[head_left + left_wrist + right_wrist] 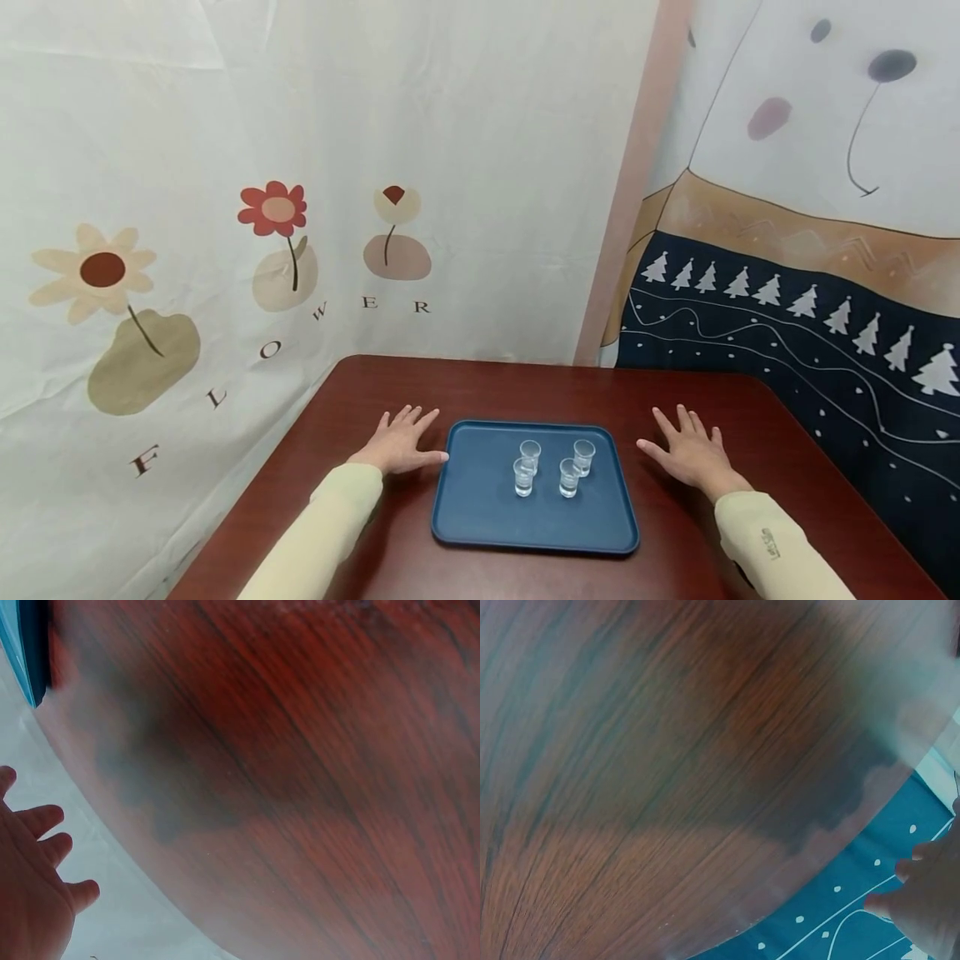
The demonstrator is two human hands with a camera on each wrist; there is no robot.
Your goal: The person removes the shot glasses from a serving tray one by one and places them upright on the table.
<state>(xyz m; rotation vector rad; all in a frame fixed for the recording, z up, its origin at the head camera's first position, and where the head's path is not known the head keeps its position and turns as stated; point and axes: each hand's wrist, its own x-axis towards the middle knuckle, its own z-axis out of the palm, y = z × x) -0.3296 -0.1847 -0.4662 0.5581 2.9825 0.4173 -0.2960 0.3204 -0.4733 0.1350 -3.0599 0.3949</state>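
Note:
On a blue tray (pixel 480 517) stand several small clear shot glasses, upright in two pairs. The left pair has a front glass (pixel 523 478) and a back glass (pixel 530 451); the right pair has a front glass (pixel 569 479) and a back glass (pixel 584 455). My left hand (pixel 399 444) is spread with straight fingers beside the tray's left edge, its thumb close to the rim; whether it touches, I cannot tell. Apart from the tray on the right, my right hand (pixel 692 452) is also spread and holds nothing. In the left wrist view the left hand (pixel 34 877) shows extended fingers.
The tray lies on a dark red-brown wooden table (pixel 405 383) with rounded corners. Behind it hangs a white cloth (pixel 495 167) with printed flowers and letters. At the right is a dark blue printed cloth (pixel 787 367) with small white trees.

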